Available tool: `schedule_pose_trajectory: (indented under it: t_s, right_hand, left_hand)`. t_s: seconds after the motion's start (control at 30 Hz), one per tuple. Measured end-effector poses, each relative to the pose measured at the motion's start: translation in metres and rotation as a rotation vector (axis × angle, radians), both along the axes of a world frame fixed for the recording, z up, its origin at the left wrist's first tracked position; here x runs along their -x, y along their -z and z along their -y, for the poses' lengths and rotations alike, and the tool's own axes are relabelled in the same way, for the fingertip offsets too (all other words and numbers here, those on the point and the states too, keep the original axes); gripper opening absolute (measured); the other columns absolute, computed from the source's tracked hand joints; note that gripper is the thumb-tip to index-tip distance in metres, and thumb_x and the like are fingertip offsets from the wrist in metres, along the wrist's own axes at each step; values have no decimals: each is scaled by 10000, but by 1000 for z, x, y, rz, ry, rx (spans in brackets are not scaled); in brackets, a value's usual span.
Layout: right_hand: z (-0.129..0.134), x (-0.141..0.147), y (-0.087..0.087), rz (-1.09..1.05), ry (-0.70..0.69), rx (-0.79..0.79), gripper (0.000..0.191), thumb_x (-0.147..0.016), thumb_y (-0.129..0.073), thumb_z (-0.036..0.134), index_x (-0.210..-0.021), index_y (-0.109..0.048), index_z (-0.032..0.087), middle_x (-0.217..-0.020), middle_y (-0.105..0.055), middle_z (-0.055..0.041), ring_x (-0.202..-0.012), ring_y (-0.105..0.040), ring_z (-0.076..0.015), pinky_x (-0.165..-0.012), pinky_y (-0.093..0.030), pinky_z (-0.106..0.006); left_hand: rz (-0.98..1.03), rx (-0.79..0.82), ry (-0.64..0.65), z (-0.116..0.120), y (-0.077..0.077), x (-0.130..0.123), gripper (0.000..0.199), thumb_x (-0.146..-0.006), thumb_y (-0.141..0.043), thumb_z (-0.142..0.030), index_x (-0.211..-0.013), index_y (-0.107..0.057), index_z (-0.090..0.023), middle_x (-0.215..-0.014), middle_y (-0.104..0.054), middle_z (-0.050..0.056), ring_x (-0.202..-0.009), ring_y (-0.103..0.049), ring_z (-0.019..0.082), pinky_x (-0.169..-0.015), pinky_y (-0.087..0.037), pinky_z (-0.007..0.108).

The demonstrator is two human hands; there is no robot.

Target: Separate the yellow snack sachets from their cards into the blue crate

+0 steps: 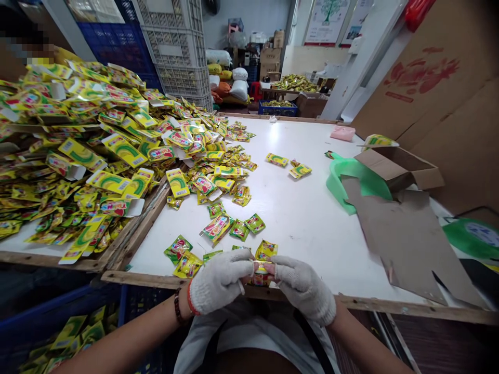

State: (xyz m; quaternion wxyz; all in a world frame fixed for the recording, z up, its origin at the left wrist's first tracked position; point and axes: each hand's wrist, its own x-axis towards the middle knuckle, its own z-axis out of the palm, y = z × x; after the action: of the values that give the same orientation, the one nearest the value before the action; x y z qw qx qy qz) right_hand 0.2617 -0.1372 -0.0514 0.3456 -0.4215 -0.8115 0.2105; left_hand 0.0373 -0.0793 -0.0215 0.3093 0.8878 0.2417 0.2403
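At the front edge of the table, my left hand [224,280] and my right hand [302,285] wear white knit gloves with bare fingertips. Between them they pinch a small yellow carton [261,278] with red and green print, one hand at each side. Part of the carton is hidden by the fingers. A yellow sachet [267,250] lies just beyond it. Left of my left hand are another yellow sachet [188,265] and a green sachet [178,249]. Farther up, a flat carton [217,228] rests beside two green sachets [255,223].
A large heap of yellow cartons and sachets [128,150] covers the left side. On the right lie a torn cardboard box [409,234], a green plastic piece [339,182] and a pink packet [342,133]. A blue crate [23,324] of sachets stands below left.
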Motion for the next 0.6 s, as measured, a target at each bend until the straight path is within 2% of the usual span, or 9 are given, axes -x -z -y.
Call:
schedule_pose_trajectory:
  t_s: [0.13,0.23,0.3,0.43,0.53,0.6]
  right_hand:
    - [-1,10,0,-115,258,60,282,-798,-522,153,-1041,-653,208,-950,-698,-64,-850,-658,-184,-779,-546,-314]
    - [-2,13,-1,-134,324,81,246,-786,-550,193,-997,-678,195,-934,-708,-71,-836,-665,-201,-772,-554,-334]
    - [-3,13,0,-134,315,52,254,-797,-530,185,-1000,-681,201,-943,-708,-69,-851,-663,-199,-783,-551,-337]
    - [-3,11,6,-134,230,-1,332,-799,-496,127,-1078,-651,217,-996,-691,-58,-897,-649,-181,-798,-545,-310]
    - [-1,11,10,-153,200,3,375,-791,-490,109,-1119,-626,227,-1037,-674,-54,-929,-636,-176,-811,-540,-304]
    - [-1,11,12,-174,217,15,352,-784,-506,128,-1096,-636,227,-1037,-677,-57,-937,-635,-187,-831,-532,-329]
  left_hand:
    - [-18,221,-201,-1,-12,-7,185,-831,-522,-303,-888,-624,-159,-781,-607,26,-731,-549,141,-672,-433,230]
    - [-127,230,-186,-8,-21,-11,187,-828,-505,-280,-766,-626,-152,-648,-554,-9,-631,-502,117,-586,-388,206]
    - [-157,136,-136,-12,-23,-12,188,-819,-471,-208,-699,-604,-151,-618,-515,-11,-610,-471,110,-570,-365,203]
    - [-65,-71,10,-11,-9,-7,190,-779,-427,-102,-755,-608,-156,-729,-533,34,-681,-488,132,-628,-393,229]
    - [42,-68,-28,-2,9,-5,205,-798,-425,-114,-822,-621,-166,-808,-548,69,-743,-519,150,-674,-431,247]
    - [70,-42,-64,2,16,-5,210,-804,-420,-114,-813,-623,-166,-812,-542,71,-766,-528,155,-691,-444,252]
